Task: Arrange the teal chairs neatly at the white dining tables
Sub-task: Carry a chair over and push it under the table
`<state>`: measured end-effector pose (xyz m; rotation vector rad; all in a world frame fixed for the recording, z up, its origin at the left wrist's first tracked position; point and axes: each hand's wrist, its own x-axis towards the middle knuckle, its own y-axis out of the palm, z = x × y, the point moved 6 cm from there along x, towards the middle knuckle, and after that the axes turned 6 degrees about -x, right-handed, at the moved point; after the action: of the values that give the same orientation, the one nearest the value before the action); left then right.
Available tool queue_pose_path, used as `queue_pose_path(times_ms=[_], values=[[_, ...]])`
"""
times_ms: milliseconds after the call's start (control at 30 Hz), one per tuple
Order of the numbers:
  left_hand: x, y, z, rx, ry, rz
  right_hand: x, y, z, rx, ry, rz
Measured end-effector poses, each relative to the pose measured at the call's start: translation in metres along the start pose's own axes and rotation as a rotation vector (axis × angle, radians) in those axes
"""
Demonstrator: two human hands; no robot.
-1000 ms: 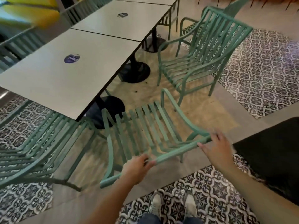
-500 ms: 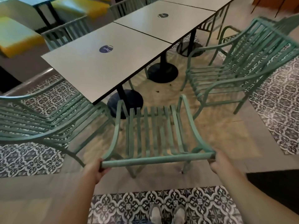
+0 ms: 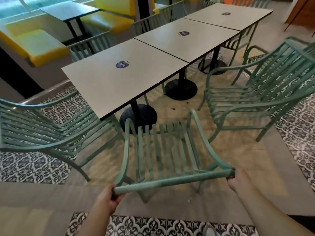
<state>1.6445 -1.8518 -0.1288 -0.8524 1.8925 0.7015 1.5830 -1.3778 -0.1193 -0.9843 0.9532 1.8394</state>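
A teal slatted chair [image 3: 163, 150] stands in front of me, its seat facing the near white table [image 3: 119, 82]. My left hand [image 3: 109, 200] grips the left end of its top back rail. My right hand [image 3: 237, 178] grips the right end of the same rail. The chair's front edge sits just short of the table's corner and its black round base [image 3: 138, 116]. Two more white tables [image 3: 187, 38] continue the row toward the back right.
Another teal chair [image 3: 42, 130] stands at the left end of the near table, and a third [image 3: 255, 99] stands to the right, turned away from the row. More teal chairs line the far side. Yellow booth seats [image 3: 39, 46] sit at the back left. Patterned floor tiles surround the area.
The held chair has swung round from an angle to face the table squarely and has moved toward it. My hands have slid out to the two ends of its back rail.
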Motion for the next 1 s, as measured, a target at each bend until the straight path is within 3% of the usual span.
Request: queue_pose_path(times_ms=[233, 500, 600, 1000], values=[[-0.016, 0.051, 0.051, -0.07, -0.003, -0.072, 0.015, 0.038, 0.081, -0.414, -0.129, -0.035], [-0.052, 0.139, 0.079, -0.308, 0.03, -0.102, 0.083, 0.106, 0.151, -0.653, -0.211, 0.061], [-0.048, 0.167, 0.076, -0.375, 0.091, -0.134, 0.128, 0.138, 0.165, -0.726, -0.222, 0.057], [-0.011, 0.227, 0.066, -0.488, 0.13, -0.257, 0.127, 0.254, 0.198, -0.844, -0.214, 0.123]])
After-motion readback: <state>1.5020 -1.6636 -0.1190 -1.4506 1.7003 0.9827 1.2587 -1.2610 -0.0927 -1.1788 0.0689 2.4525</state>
